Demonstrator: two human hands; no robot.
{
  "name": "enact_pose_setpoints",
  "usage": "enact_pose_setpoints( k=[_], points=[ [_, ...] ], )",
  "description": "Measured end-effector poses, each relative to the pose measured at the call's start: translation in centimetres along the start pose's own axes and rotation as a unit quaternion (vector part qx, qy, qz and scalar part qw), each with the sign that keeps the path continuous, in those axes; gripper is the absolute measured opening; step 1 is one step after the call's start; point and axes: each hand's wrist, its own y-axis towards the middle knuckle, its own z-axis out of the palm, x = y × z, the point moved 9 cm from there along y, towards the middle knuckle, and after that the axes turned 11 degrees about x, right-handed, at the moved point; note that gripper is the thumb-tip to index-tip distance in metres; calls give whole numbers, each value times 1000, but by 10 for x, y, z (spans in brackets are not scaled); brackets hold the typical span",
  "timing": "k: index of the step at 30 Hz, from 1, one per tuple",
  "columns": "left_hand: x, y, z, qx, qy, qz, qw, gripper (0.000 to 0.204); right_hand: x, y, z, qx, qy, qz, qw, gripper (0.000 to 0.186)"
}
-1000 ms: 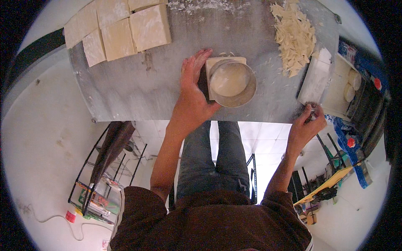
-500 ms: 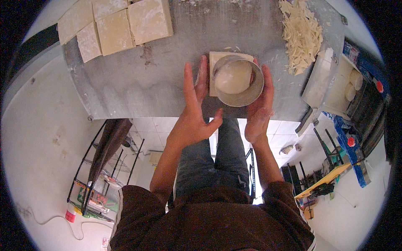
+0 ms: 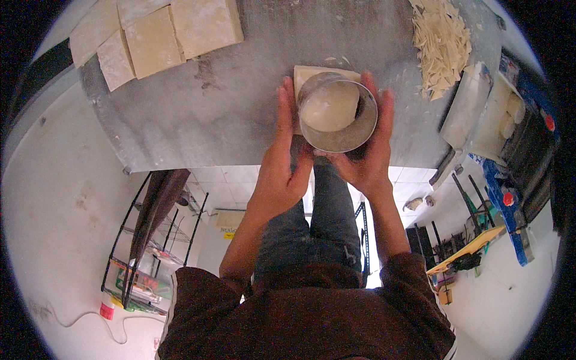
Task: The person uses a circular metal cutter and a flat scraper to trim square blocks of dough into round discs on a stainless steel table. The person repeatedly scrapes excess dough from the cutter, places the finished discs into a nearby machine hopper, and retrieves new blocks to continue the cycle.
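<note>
A round metal ring cutter (image 3: 354, 139) stands upright on a small stack of square pale dough sheets (image 3: 301, 73), and the dough shows through its opening. My left hand (image 3: 282, 162) lies along the left side of the ring and stack, fingers straight, thumb at the near side of the wall. Around the right side curves my right hand (image 3: 375, 153), its thumb reaching across the near side toward the left thumb. Both hands cup the ring between them; the fingertip contact on the far side is partly hidden.
Floured stacks of square dough sheets (image 3: 204, 27) sit at the far left of the metal table (image 3: 252, 48). A heap of thin dough scraps (image 3: 441, 51) lies at the far right. Beyond the right edge are a container with round pale pieces (image 3: 513, 108) and a wire rack (image 3: 120, 246) stands lower left.
My left hand has moved right and closed in against the ring and stack. My right thumb has come round to the ring's near side. The view has shifted slightly.
</note>
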Motion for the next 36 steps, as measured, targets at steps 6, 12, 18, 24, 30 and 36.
enact_pose_setpoints(
  k=[6, 12, 18, 24, 30, 36],
  points=[
    [7, 3, -7, -36, -21, 16, 999, 70, 1, 4, -2, 2, -43, -6, 999, 118],
    [1, 1, -10, -58, 15, -15, 998, 66, 1, 6, -4, 3, -61, 11, 998, 110],
    [-4, 5, -13, -61, 3, 3, 998, 69, 0, 7, -5, 4, -36, 27, 999, 108],
    [-3, 7, -17, -47, 2, 9, 999, 66, 0, 8, -8, -2, -28, 12, 1000, 107],
    [-3, 7, -18, -36, -22, 10, 999, 65, -3, 6, -8, -6, -42, 17, 999, 107],
    [-2, 9, -18, -40, -60, 21, 997, 64, -7, 6, -8, -9, -13, 44, 999, 104]
  ],
)
